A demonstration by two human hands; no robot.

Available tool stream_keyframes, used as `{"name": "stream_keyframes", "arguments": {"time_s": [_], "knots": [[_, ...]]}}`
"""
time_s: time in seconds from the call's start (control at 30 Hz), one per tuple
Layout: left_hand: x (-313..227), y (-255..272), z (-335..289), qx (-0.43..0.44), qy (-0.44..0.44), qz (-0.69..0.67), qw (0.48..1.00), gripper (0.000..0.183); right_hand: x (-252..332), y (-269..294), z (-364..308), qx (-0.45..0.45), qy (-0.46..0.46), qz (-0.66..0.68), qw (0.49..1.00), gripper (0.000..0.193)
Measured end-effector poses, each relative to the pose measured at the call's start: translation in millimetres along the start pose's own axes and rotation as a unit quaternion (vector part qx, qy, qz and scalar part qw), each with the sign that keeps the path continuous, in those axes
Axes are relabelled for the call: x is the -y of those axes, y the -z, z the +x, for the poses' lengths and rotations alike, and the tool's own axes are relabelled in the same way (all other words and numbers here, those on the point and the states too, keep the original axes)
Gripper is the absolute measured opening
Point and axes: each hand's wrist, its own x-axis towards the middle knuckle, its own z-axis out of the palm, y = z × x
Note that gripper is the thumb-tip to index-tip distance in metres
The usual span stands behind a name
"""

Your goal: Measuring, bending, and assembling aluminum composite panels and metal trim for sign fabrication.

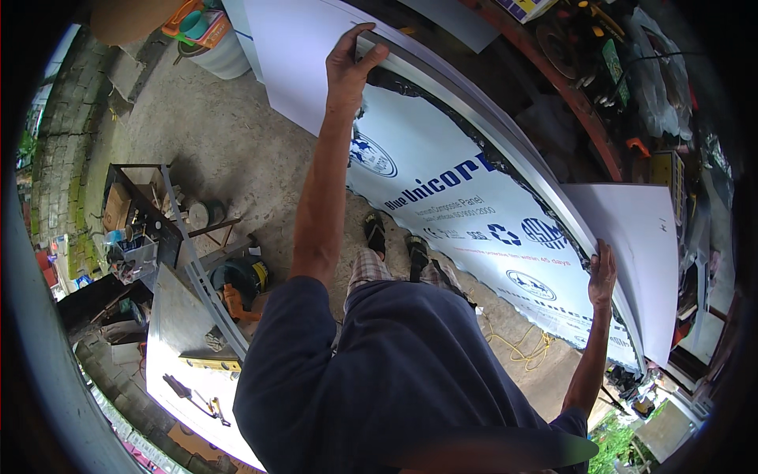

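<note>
A large panel (pixel 442 213) stands on edge before me, its near face covered in white film with blue print. Along its top runs a silvery metal strip (pixel 505 150), with ragged black material just below. My left hand (pixel 351 71) is closed over the far-left end of this edge, thumb on the near side. Further right along the same edge, my right hand (pixel 602 276) grips with its fingers over the top. White sheets (pixel 296 67) lean behind the panel, and another pale sheet (pixel 643 237) shows beyond my right hand.
At my left is a work surface (pixel 178 304) with long metal strips (pixel 193 265), an orange power tool (pixel 237 304) and hand tools. A white bucket (pixel 221 57) stands at the far left. Yellow cord (pixel 525 347) lies on the floor. Cluttered shelving (pixel 580 118) runs along the far right.
</note>
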Motion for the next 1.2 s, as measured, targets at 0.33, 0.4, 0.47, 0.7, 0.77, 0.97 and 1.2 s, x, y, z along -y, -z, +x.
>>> {"name": "stream_keyframes", "arguments": {"time_s": [0.33, 0.4, 0.47, 0.7, 0.77, 0.97, 1.2], "knots": [[3, 5, 3, 0.028, -0.003, 0.007, 1.000, 0.053, 0, -1, 0, -0.011, -0.001, -0.002, 1.000, 0.053], [5, 4, 4, -0.005, -0.010, 0.006, 1.000, 0.050, 0, 0, -1, -0.006, 0.006, 0.008, 1.000, 0.049], [3, 2, 6, -0.042, -0.017, 0.005, 0.999, 0.046, -1, 1, -1, -0.005, 0.012, 0.020, 1.000, 0.045], [-8, -5, -1, -0.025, 0.050, 0.093, 0.994, 0.038, -3, -5, -2, -0.028, 0.023, 0.011, 0.999, 0.035], [-5, -6, -1, -0.018, 0.052, 0.070, 0.996, 0.040, -2, -4, -3, -0.017, 0.000, 0.014, 1.000, 0.036], [-4, 21, 19, 0.089, 0.053, 0.076, 0.992, 0.039, 2, 10, -3, 0.036, -0.016, -0.042, 0.998, 0.042], [7, 30, 32, 0.147, 0.098, 0.062, 0.982, 0.043, 62, 21, 8, 0.119, -0.132, -0.263, 0.948, 0.048]]}}
